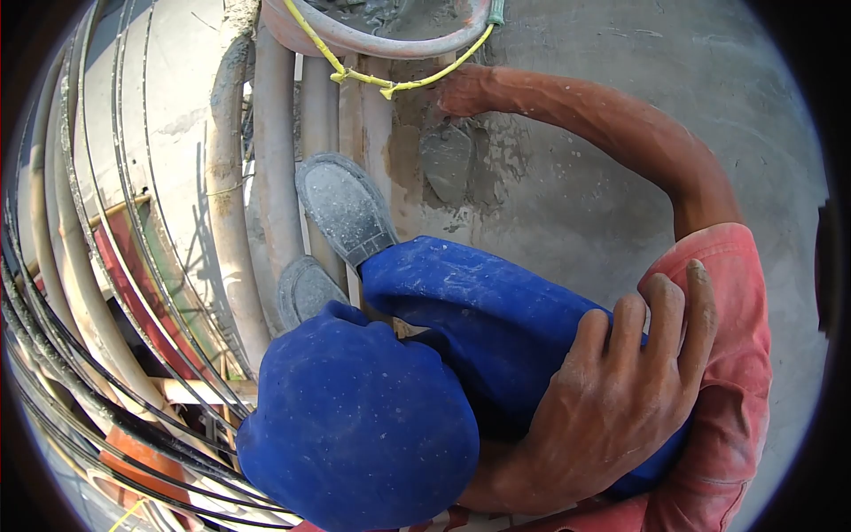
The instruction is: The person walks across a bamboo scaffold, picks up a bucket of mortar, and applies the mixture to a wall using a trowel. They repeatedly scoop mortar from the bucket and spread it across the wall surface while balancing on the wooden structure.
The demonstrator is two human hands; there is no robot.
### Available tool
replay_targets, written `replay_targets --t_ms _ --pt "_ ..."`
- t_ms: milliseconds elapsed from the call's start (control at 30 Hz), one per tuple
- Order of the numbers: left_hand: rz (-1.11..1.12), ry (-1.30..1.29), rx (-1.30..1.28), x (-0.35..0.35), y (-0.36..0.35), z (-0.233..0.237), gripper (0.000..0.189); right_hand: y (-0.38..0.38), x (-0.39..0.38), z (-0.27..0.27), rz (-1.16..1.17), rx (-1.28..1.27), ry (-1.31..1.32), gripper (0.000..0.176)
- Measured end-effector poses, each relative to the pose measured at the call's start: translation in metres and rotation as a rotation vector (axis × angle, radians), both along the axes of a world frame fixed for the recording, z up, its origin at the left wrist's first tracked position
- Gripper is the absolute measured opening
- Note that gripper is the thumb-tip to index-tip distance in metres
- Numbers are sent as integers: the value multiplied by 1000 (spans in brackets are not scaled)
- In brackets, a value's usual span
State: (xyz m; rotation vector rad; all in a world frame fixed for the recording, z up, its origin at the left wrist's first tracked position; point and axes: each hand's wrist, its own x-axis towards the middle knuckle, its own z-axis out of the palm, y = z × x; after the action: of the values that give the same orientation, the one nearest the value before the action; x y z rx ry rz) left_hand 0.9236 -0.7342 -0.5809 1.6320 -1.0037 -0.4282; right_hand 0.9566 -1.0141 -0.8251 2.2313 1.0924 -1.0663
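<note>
- The left hand (612,399) lies open and flat on the right knee (496,310), which is in blue trousers. Its 4 visible fingers (665,310) are spread a little, and the tips reach the red sleeve (736,355); it holds nothing.
- The right arm stretches from that sleeve up along the concrete (603,177).
- The right hand (463,89) is at the top, just below the tub (381,43) and at the yellow cord (390,84). Its fingers are hidden, so I cannot tell whether it grips anything or is only pressed to the surface.
- The cord runs down across the tub's rim, is knotted just left of the right hand, and goes up again to the right.
- A darker patch of mortar (448,160) sits on the concrete just under the right hand.
- 2 dusty grey shoes (346,204) stand on pale pipes (275,133) that run side by side below the tub.
- Left of the pipes, black cables (89,266) curve in a bundle along the edge of the view.
- The other knee (355,426), also in blue, fills the bottom centre.
</note>
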Motion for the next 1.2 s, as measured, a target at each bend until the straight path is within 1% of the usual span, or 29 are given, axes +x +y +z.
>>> replay_targets --t_ms 33,67,133,167,233,367,433,467,533,567,633,667,700,767,800,867,900,967,1000,1100,1167,1200 --pt "13 -2 -7 -1 0 0 39 -9 -6 -12 -16 44 -69 21" --pt "12 -1 -7 -1 0 1 39 -7 -5 -8 -17 44 -68 21" --pt "-4 13 1 0 -1 1 39 -2 2 -2 27 -47 -51 20" --pt "-3 13 3 0 -1 0 39 -5 1 -8 27 -46 -51 20" --pt "-4 0 8 0 -1 0 39 -11 3 -20 -55 -32 -177 19" --pt "-13 12 11 0 -1 0 38 -9 7 -22 -50 -80 -170 20" --pt "-7 6 10 -1 -1 0 38 -14 5 -23 -6 -14 -340 22" --pt "-7 5 10 -1 -1 0 38 -9 5 -14 -5 -14 -341 22" --pt "-4 -21 23 -1 -2 0 38 7 7 13 -72 -67 -570 17" --pt "-4 -23 24 -1 -1 1 38 7 9 16 -72 -66 -572 17" --pt "-9 8 25 -1 -1 2 38 5 9 23 -213 -135 -564 20" --pt "-7 9 27 -1 -1 2 38 2 9 22 -266 -257 -451 21" --pt "-12 6 25 0 -1 2 37 -6 8 23 -264 -256 -450 21" --pt "-20 5 24 0 0 2 37 -20 4 31 -124 -49 -575 22" --pt "-21 5 21 0 0 2 37 -22 3 35 -123 -49 -575 22" --pt "-20 6 15 0 1 2 37 -22 1 44 -186 3 -463 22" --pt "-23 6 19 0 1 3 37 -17 -1 47 -185 2 -461 22" --pt "-19 5 19 1 1 3 37 -9 -6 53 -181 -162 -149 26" --pt "-16 10 20 1 2 3 38 -5 -11 53 -205 -138 -134 22" --pt "-1 3 22 0 2 3 38 2 -18 51 -225 -192 -83 22" --pt "-2 -12 23 -1 3 1 38 -8 -20 41 -238 -206 -114 22" --pt "-2 -21 23 -2 2 1 38 -17 -19 36 -185 -160 -168 22"
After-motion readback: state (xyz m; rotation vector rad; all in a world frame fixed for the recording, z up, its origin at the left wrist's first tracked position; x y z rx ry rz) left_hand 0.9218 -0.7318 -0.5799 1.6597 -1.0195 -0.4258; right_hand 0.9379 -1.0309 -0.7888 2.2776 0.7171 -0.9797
